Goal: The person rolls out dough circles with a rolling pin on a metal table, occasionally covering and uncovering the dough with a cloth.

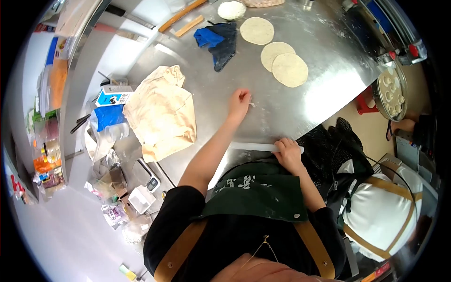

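1. Nearest us, our right hand point(287, 152) has its fingers clamped on a thin white rolling pin point(256, 147) lying along the worktop point(319, 94) edge.
2. Farther out, our left hand point(239, 102) rests on the floured steel, fingers together beside a small dough scrap point(252, 104).
3. A beige cloth point(162, 115) lies to the left.
4. Beyond, three rolled dough rounds point(290, 69) lie near a blue cloth point(218, 40).
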A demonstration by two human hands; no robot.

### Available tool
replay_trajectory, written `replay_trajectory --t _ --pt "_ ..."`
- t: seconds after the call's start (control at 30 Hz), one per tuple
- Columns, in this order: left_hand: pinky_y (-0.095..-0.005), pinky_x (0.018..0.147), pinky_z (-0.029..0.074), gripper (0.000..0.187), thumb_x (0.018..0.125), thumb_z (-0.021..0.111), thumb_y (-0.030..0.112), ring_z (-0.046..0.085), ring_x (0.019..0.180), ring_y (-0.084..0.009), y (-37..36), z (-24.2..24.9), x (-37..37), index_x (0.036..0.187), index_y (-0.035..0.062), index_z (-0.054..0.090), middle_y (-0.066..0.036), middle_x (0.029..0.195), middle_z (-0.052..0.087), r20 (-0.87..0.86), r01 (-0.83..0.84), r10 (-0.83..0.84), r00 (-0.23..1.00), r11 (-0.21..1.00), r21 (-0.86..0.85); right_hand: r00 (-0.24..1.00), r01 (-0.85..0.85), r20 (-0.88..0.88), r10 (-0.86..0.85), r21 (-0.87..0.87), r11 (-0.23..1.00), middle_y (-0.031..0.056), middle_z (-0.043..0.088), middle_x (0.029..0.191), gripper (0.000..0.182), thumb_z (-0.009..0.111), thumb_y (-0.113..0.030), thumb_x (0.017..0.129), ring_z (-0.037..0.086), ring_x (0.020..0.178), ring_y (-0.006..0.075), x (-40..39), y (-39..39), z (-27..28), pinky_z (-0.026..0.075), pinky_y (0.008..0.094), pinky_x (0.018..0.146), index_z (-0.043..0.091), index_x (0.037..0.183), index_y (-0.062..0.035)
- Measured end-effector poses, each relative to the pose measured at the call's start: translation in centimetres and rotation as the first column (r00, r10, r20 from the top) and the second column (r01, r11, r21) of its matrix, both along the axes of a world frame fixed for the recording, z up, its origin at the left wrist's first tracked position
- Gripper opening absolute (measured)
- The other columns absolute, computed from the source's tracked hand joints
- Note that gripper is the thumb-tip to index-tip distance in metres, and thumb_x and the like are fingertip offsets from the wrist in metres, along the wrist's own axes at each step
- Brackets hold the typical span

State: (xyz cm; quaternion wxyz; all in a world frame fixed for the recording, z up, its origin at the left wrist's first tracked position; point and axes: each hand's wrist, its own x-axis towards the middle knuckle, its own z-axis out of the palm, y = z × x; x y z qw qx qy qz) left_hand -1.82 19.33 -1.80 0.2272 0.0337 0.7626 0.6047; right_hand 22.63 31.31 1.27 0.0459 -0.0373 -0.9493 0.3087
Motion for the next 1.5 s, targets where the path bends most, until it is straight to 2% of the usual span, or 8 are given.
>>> replay_trajectory --t 0.33,0.67,0.8,0.9,1.0,1.2,1.27,1.5 --pt "-0.0237 0.063 0.051 0.007 0.090 0.060 0.005 0.061 0.069 -0.0107 -23.1 -1.6 9.5 0.094 -0.0005 0.064 -0.006 0.080 0.065 -0.228 -0.405 0.355 0.907 0.883 -0.236 0.999 0.021 0.032 -0.025 0.110 0.994 0.0076 0.060 0.097 0.033 0.075 -0.022 0.072 0.060 0.085 0.0300 -6.1 -2.6 -3.0 0.049 0.0412 0.071 0.060 0.098 -0.0101" --pt "-0.0255 0.059 0.050 0.030 0.087 0.065 0.010 0.057 0.070 -0.0125 -32.6 -3.3 11.5 0.112 -0.0025 0.055 -0.007 0.087 0.060 0.083 -0.813 0.818 0.569 0.575 -0.090 0.970 0.155 0.207 -0.131 -0.105 0.982 0.0144 0.057 0.114 0.038 0.060 -0.013 0.085 0.060 0.094 0.0373 -16.0 -11.3 -2.4 0.050 0.0462 0.078 0.051 0.122 -0.0105" --pt "-0.0338 0.072 0.048 0.032 0.084 0.065 0.011 0.058 0.079 -0.0218 -32.3 -1.2 10.2 0.110 -0.0043 0.055 -0.011 0.091 0.060 -0.166 -0.741 0.731 0.661 0.602 -0.297 0.998 -0.002 0.055 0.012 -0.183 0.983 0.0169 0.053 0.119 0.040 0.059 -0.010 0.085 0.059 0.095 0.0395 -19.5 -12.5 -3.9 0.050 0.0465 0.081 0.051 0.123 -0.0086" --pt "-0.0449 0.089 0.041 0.034 0.082 0.067 0.011 0.050 0.100 -0.0380 -30.3 -2.1 10.4 0.110 -0.0034 0.052 -0.020 0.102 0.054 -0.628 -0.721 0.383 0.678 0.511 -0.467 0.992 -0.105 -0.086 0.092 -0.167 0.980 0.0174 0.056 0.116 0.038 0.061 -0.009 0.083 0.059 0.095 0.0385 -21.9 -12.1 -4.4 0.050 0.0459 0.080 0.055 0.120 -0.0064" --pt "-0.0499 0.107 0.031 0.063 0.083 0.067 0.013 0.037 0.125 -0.0468 -27.0 -3.5 12.2 0.134 -0.0072 0.037 -0.031 0.135 0.039 -0.634 -0.628 0.252 0.731 0.612 -0.480 0.983 -0.106 -0.155 0.095 -0.061 0.993 0.0185 0.058 0.109 0.030 0.063 -0.009 0.082 0.060 0.094 0.0380 -26.0 -9.7 -4.2 0.050 0.0452 0.079 0.060 0.112 -0.0041" --pt "-0.0545 0.112 0.023 0.065 0.084 0.064 0.025 0.030 0.135 -0.0471 -24.9 -2.9 12.8 0.133 -0.0081 0.037 -0.030 0.144 0.033 -0.542 -0.456 -0.010 0.840 0.529 -0.716 0.947 0.174 -0.307 -0.098 0.232 0.957 0.0161 0.064 0.092 0.012 0.062 -0.010 0.082 0.062 0.090 0.0350 -39.7 2.4 0.8 0.052 0.0432 0.077 0.068 0.090 -0.0030" --pt "-0.0550 0.112 0.022 0.066 0.082 0.064 0.024 0.029 0.136 -0.0467 -24.8 -3.0 12.6 0.133 -0.0085 0.038 -0.031 0.144 0.033 -0.551 -0.452 -0.037 0.834 0.526 -0.720 0.955 0.261 -0.233 -0.183 0.370 0.891 0.0167 0.065 0.100 0.013 0.059 -0.006 0.081 0.062 0.090 0.0367 -44.8 6.8 -0.1 0.052 0.0429 0.078 0.068 0.088 -0.0029" --pt "-0.0591 0.111 0.021 0.068 0.083 0.060 0.025 0.028 0.135 -0.0497 -24.6 -2.4 12.3 0.136 -0.0088 0.034 -0.034 0.143 0.032 -0.503 -0.405 -0.072 0.861 0.501 -0.765 0.971 0.084 0.110 -0.212 0.674 0.734 0.0158 0.068 0.105 0.019 0.055 -0.006 0.084 0.067 0.097 0.0320 -54.8 11.1 -0.5 0.055 0.0422 0.080 0.071 0.095 -0.0066"
